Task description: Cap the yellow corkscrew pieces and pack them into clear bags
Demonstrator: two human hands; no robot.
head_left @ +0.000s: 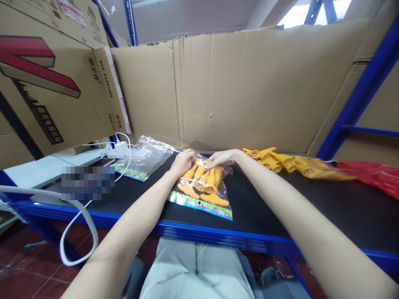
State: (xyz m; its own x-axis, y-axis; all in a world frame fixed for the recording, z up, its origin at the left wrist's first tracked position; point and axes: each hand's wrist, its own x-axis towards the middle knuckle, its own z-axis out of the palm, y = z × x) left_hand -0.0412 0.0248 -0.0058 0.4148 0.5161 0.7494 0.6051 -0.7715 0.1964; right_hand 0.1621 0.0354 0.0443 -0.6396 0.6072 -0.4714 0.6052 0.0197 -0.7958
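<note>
A clear plastic bag (pixel 225 192) lies on the black tabletop before me, its colourful printed strip toward me. Several yellow plastic pieces fill it, among them hollow flared ones (pixel 210 182) and flat curved ones (pixel 215 200) close to the strip. My left hand (pixel 183 161) is closed on the bag's far left corner, fingers bent. At the far edge my right hand (pixel 220 159) pinches the bag, its thumb over the yellow pieces; whether a piece is also between its fingers I cannot tell.
More yellow hollow pieces (pixel 276 160) lie at the back right, some in clear plastic, beside a red plastic bag (pixel 374 174). Another clear bag (pixel 149 155) is at left near a white power strip (pixel 137 153) and cables. Cardboard (pixel 249 91) walls the back; blue rack posts (pixel 358 91) flank it.
</note>
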